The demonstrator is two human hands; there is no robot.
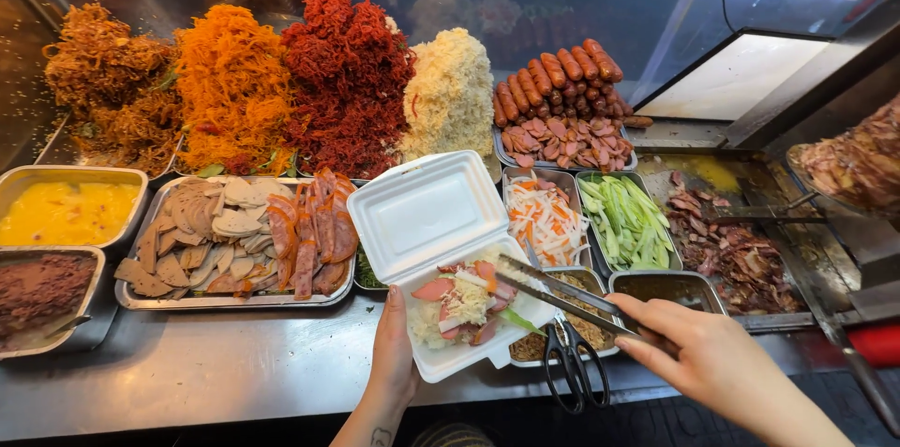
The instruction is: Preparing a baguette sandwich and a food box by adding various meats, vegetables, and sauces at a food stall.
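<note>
Both of my hands are on the job at the open white foam box: my left hand cups its near-left edge with fingers together and the thumb up along the side, steadying it, and my right hand is closed around a pair of metal tongs whose tips rest in the food at the box's right side, nearly shut, though I cannot tell whether they pinch a piece. Working from the big things down, the steel counter carries everything, and the box sits on it at the front, partly overhanging the small tins. Behind stand the tall heaps of shredded toppings in brown, orange, red and pale yellow, then the stacked sausages, then the tray of sliced cold cuts to my left. Just beyond the box are the pickled carrot and radish and the cucumber sticks. I judge that a good fill means holding the box level with the left hand, keeping the tong tips low, and laying pieces beside the rice and ham already inside instead of dropping them. Black-handled scissors lie under my right wrist, so I should keep my sleeve line above them.
</note>
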